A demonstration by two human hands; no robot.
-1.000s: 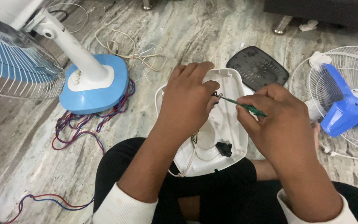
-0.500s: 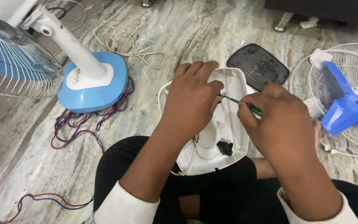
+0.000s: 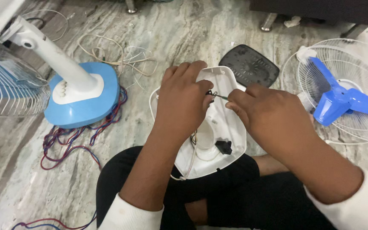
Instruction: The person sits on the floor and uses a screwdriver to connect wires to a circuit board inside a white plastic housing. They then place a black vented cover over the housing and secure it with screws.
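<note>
While you are sitting cross-legged on the marble floor (image 3: 218, 30), your left hand (image 3: 184, 100) is gripping the rim of the white fan base shell (image 3: 222, 140) resting upside down on your lap, fingers closed over its edge. Your right hand (image 3: 273, 119) is pinching a thin green-handled screwdriver (image 3: 219, 96), its tip lying inside the shell. A blue-based table fan (image 3: 81, 96) is crowding your left, red and blue wires (image 3: 71, 142) are trailing beside it, a black cover plate (image 3: 248, 66) is lying just beyond, and a blue fan blade in its grille (image 3: 341, 100) is sitting at your right.
</note>
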